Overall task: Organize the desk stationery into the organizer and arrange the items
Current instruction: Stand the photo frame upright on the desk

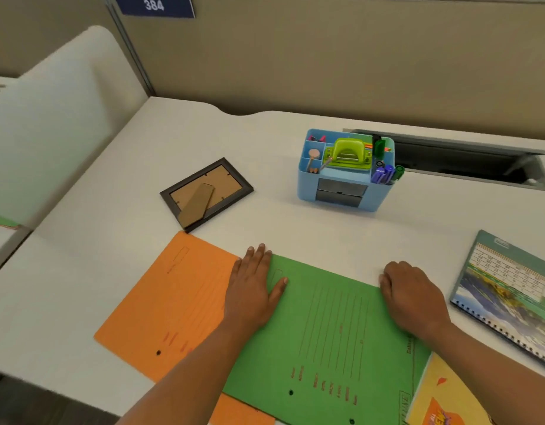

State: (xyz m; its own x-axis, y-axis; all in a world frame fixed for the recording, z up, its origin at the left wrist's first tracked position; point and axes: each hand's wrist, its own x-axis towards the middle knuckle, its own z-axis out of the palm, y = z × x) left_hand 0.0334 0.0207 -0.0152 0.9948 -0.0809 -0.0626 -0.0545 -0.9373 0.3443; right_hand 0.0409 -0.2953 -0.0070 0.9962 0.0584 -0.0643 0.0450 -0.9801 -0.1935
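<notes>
Though blurry, organizer point(306, 187): punch point(348, 151), perhaps markers point(384, 174).

A white desk point(111, 185) stands against beige partition panels point(326, 56).

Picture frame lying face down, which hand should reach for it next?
Left, probably. The left hand lies flat at the green folder's left edge, nearest the picture frame; the right hand sits across the folder, farther away.

Green folder point(326, 332) is running off frame at the bench's point(295, 234) near edge, hiding part of the orange folder point(173, 302). Calendar point(510, 286) and yellow booklet point(443, 394) are getting cropped right. Right hand point(412, 292) is hiding its fingertips.
</notes>
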